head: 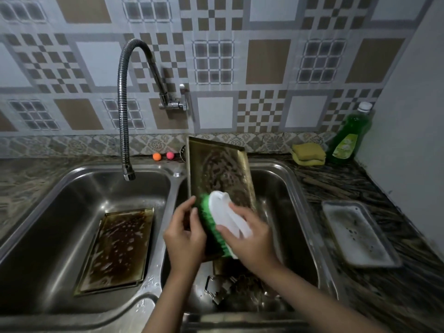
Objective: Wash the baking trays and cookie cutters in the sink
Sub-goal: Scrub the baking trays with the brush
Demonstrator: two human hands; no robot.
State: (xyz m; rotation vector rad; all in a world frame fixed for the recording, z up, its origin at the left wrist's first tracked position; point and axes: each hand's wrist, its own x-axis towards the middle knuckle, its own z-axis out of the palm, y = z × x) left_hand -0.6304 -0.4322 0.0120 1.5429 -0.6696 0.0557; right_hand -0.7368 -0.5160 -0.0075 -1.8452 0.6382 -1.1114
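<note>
Double sink [60,188] fills most of my view. Left basin has a grimy tray [117,251] lying flat, covered in soapy spots, with the tap [125,104] hanging over it at 12 o'clock. Over the right basin I've got a gold tray [216,164] tilted up on end, top edge leaning back toward the wall. A third tray [358,234], sudsy, sits on the counter at 3 o'clock. My left hand [185,236] grips the gold tray's lower left edge, fingers curled round it. My right hand [249,239] is wrapped round a white and green brush [223,219], bristles pressed on the tray. Cutters [240,292] lie in the right basin at 6 o'clock. Soap bottle [350,135] and sponge [308,153] are up at 2 o'clock.
</note>
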